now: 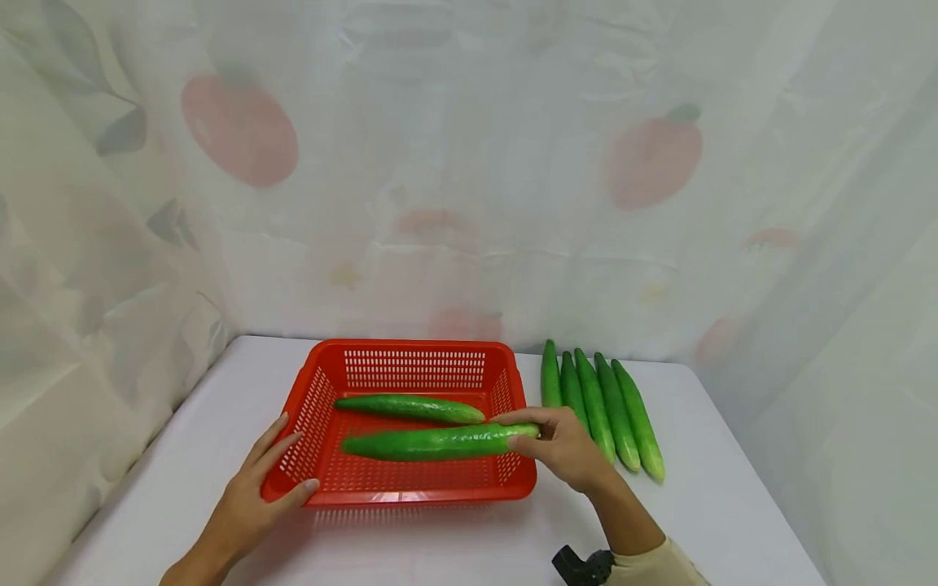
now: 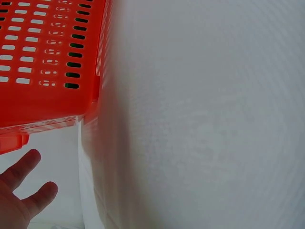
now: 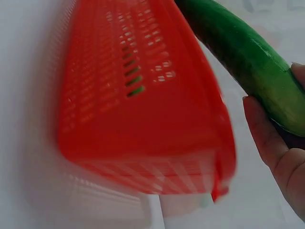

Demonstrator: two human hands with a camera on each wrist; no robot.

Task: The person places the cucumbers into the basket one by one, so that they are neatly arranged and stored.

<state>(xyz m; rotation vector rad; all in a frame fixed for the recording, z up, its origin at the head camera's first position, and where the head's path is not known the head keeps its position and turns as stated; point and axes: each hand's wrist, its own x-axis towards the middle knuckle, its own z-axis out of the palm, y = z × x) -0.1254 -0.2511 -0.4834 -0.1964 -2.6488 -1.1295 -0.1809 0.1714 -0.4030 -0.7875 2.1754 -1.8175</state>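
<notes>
My right hand [image 1: 564,448] grips a long green cucumber [image 1: 432,443] by its paler right end. The cucumber lies level across the red perforated plastic basket [image 1: 401,495], above its floor. Another cucumber [image 1: 410,408] rests inside the basket behind it. At the basket's left front corner is my left hand [image 1: 249,496], its fingers spread and nearly straight around the rim. In the left wrist view two fingertips [image 2: 43,193] stand just apart from the basket wall [image 2: 43,102]. The right wrist view shows fingers and thumb on both sides of the held cucumber [image 3: 248,47].
Several cucumbers [image 1: 619,415] lie side by side on the white table [image 1: 725,480], right of the basket. Behind the table hangs a pale curtain [image 1: 469,203] with faint fruit prints. A dark device [image 1: 582,566] sits by the right wrist.
</notes>
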